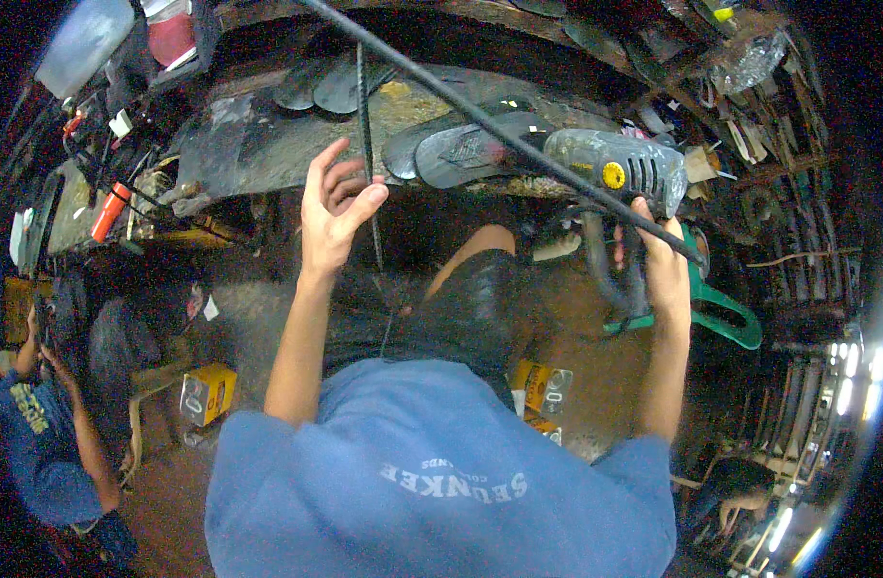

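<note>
My left hand (337,212) is raised at the bench's near edge, its fingers bent and apart. A thin dark cord (364,116) hangs down right beside its thumb and fingers; no firm grip on it shows. My right hand (661,241) reaches to the rear end of a grey power tool (615,164) with vent slots and a round yellow button. Its thumb or fingertip is up against the tool's underside, while the other fingers are hidden. Left of the tool, dark shoe soles (466,154) lie on the bench (259,135).
A thick black cable (480,116) crosses the view diagonally, passing in front of the tool. Beneath my right forearm is a green plastic frame (726,313). Yellow boxes (208,393) sit low on both sides of me. Another person (47,443) is at the far left.
</note>
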`<state>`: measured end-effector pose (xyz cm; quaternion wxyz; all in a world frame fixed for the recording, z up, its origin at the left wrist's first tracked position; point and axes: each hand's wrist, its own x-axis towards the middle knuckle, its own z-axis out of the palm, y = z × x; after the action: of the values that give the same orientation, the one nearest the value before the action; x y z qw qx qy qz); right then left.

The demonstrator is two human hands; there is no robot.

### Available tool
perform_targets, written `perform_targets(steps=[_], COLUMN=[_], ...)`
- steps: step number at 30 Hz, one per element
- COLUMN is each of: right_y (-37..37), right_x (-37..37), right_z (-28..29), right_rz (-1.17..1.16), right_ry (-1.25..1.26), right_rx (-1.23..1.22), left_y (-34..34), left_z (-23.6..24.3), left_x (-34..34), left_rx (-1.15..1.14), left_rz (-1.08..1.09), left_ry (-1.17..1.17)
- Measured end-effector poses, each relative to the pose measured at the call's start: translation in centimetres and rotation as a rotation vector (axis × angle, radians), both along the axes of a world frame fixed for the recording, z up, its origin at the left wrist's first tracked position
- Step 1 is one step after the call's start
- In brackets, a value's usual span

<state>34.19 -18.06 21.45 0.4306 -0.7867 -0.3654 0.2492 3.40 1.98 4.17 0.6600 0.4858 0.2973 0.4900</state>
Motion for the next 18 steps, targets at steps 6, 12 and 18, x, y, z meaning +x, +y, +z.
perform_targets(steps=[6,12,18], right_y=[-0.4,-4.0,-6.2], right_x=[0.9,4.1,4.8], right_z=[-0.1,1.5,1.1], right_rz=[-0.049,-0.225,-0.303], right_ry=[-0.197,-0.24,-0.385], right_rx=[0.072,0.059,0.124], left_y=[2.3,5.2,5.0], left_z=[3.5,3.3,0.7], left_x=[4.1,12.1,15.8], left_rx=[0.381,1.048,1.15], left_rz=[0.075,0.13,-0.177], left_ry=[0.269,0.69,1.043])
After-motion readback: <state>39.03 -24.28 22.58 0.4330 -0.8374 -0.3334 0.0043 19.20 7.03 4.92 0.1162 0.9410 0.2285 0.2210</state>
